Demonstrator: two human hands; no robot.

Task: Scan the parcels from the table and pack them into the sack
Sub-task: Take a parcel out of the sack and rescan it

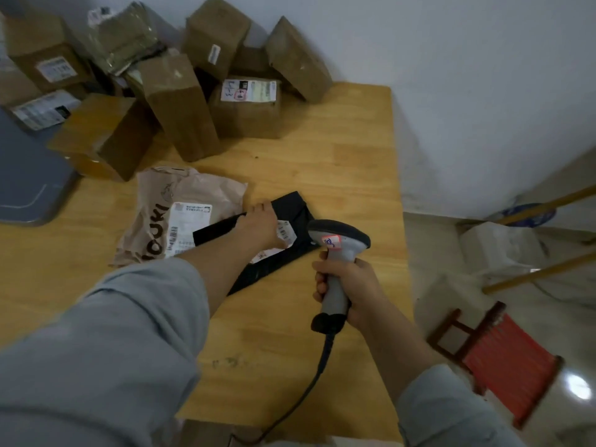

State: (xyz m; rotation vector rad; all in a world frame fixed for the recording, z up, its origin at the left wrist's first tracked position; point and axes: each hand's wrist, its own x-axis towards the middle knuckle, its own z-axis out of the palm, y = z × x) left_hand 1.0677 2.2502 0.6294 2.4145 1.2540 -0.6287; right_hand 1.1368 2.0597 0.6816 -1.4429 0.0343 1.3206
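The black plastic mailer parcel [290,204] lies on the wooden worktop [354,140], pressed under the flat-fingered left grip [258,225]; the right grip [346,287] is wrapped round the grey handheld scanner [338,240]. The parcel's creased white label [285,232] sits partly beneath the left hand, so the scan may fail.

Smooth pale wood table [338,162], black plastic parcel [290,204], brown cardboard boxes [180,104]
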